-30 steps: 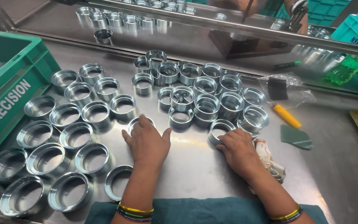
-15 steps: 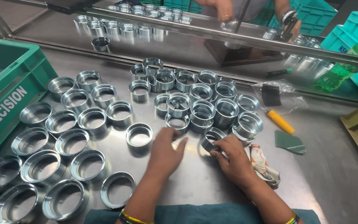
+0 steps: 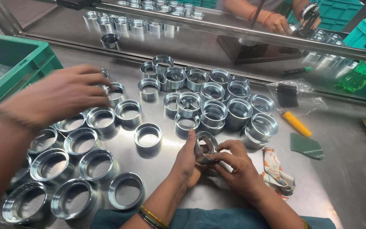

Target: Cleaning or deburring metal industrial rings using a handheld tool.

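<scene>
Both of your hands meet low at the centre of the steel counter, sharing one shiny metal ring. Your left hand is clenched against the ring's left side, thumb up along its rim, and your right hand has its grip on the lower right edge, fingers curled around it. The ring is tilted up on edge, off the counter, with its opening facing you.

Just beside it to the left, a single ring lies flat by itself. Beyond your hands is a tight cluster of smaller rings, some stacked two high. To the left, wider rings lie flat in rows, and another person's hand, blurred, reaches over them near a green crate. To your right lie a patterned cloth, a yellow-handled tool and a green pad.
</scene>
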